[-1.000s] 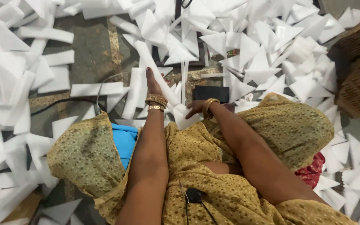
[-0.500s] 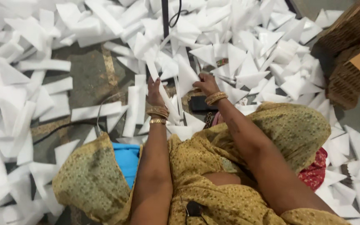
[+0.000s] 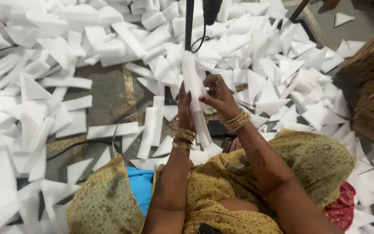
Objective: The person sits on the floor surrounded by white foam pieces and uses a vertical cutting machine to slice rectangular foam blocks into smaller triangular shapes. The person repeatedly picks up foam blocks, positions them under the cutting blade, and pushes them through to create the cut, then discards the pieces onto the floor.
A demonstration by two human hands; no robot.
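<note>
Left hand raised from the floor since half a second ago, fingers closed on long white foam strip. Strip now lifted upright between both hands, above scattered foam pieces. Right hand pinching strip's right side.

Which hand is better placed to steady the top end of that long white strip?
Right, probably. The right hand grips the long white foam strip higher up; the left hand sits lower, behind it.
</note>
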